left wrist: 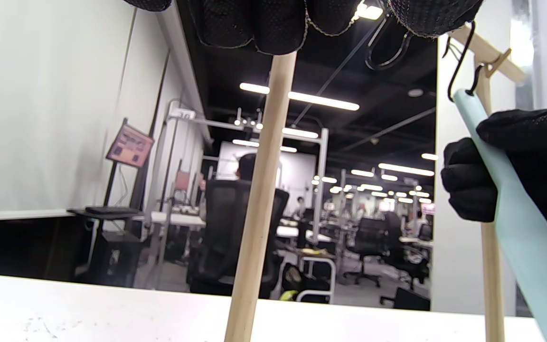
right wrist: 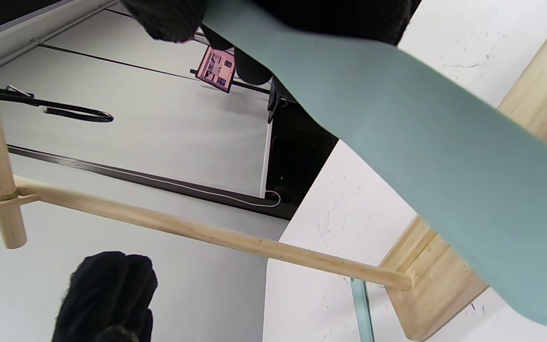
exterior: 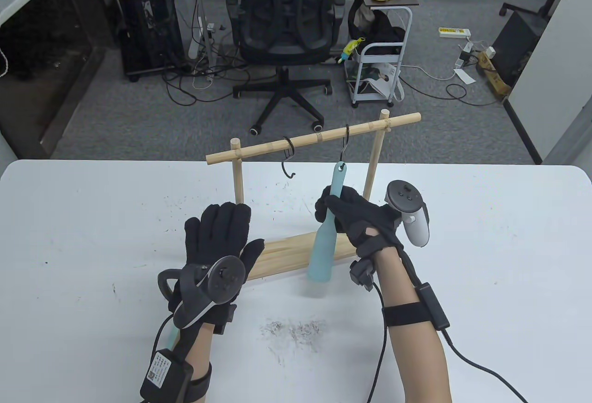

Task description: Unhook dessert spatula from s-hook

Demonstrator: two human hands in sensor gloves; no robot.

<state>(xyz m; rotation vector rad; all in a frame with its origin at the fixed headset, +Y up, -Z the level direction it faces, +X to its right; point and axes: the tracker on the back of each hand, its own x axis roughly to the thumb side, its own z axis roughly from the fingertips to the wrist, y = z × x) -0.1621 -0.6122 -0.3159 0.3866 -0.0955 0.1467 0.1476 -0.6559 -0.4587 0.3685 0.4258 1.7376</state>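
Table view gives us the count: one pale wooden rack [exterior: 296, 250] with two uprights and one crossbar, two black metal S-hooks on that crossbar, one long pale-blue dessert spatula [exterior: 326, 232], and two black-gloved hands.

The left S-hook [exterior: 288, 157] hangs bare near the rack's left upright. The right S-hook [exterior: 344, 144] hangs near the rack's right upright, and the spatula's handle hole is on its lower curl, so the spatula is still hooked. The spatula slants down from there, its broad blade in front of the rack's base board.

Our right hand [exterior: 358, 220] grips the spatula's handle, fingers wrapped around it just below the hook. Our left hand [exterior: 222, 246] lies with fingers spread and gripping nothing, over the left end of the rack's base.

Left wrist view adds what the table view hides: the hook's curl seen from below, threaded through the handle tip, with the right hand's fingers [left wrist: 468, 190] closed around the handle beneath it.

Right wrist view shows only the blade's wide underside close up, the rack's crossbar, and the bare hook beyond.
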